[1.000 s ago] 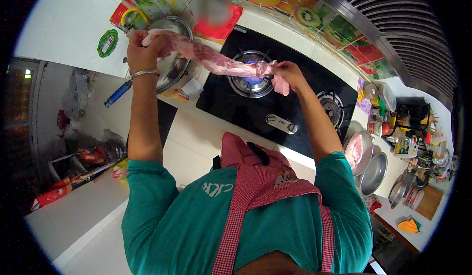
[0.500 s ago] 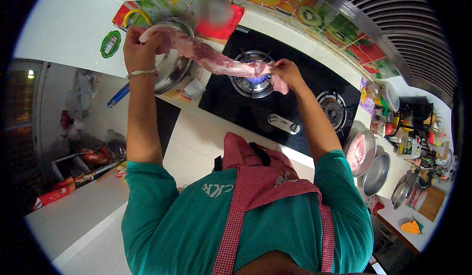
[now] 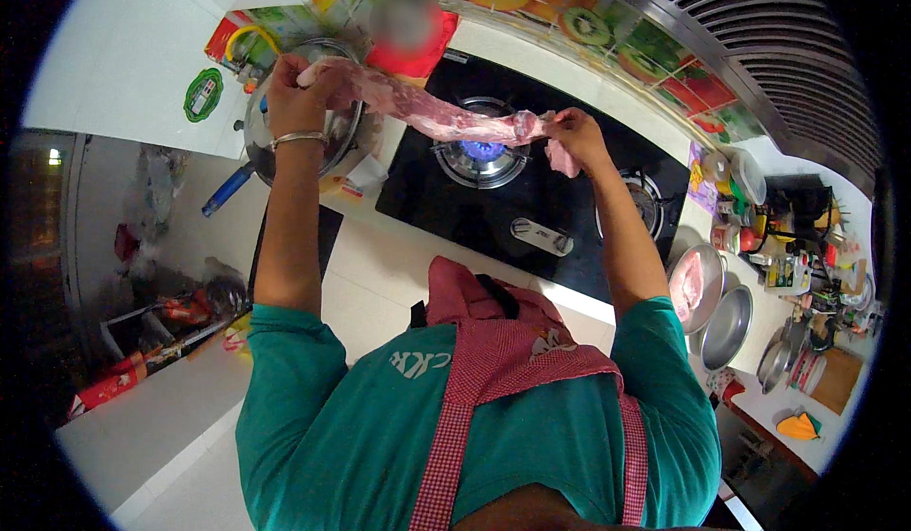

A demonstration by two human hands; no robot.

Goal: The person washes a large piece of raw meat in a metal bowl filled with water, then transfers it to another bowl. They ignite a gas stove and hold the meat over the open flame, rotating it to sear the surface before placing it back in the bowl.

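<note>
A long strip of raw meat [image 3: 427, 113] stretches between my two hands above the lit gas burner [image 3: 482, 151]. My left hand [image 3: 302, 90] grips its thick pale end, over the lidded pan [image 3: 327, 156] left of the stove. Pinched in my right hand [image 3: 575, 139] is the other end, and a short flap of meat [image 3: 563, 159] dangles below those fingers. Blue flame shows under the strip; whether it touches the meat I cannot tell. From the pan a blue handle [image 3: 228, 189] sticks out toward the lower left.
The black glass hob [image 3: 427, 185] has a second burner [image 3: 634, 206] near my right forearm. Farther right stand a metal bowl with raw meat [image 3: 691, 289], a grey bowl [image 3: 728, 327] and several bottles and jars. A range hood [image 3: 750, 66] overhangs the back right.
Both hands have shifted slightly right with the meat still stretched between them. More of the pan and its lid shows beside my left hand.
</note>
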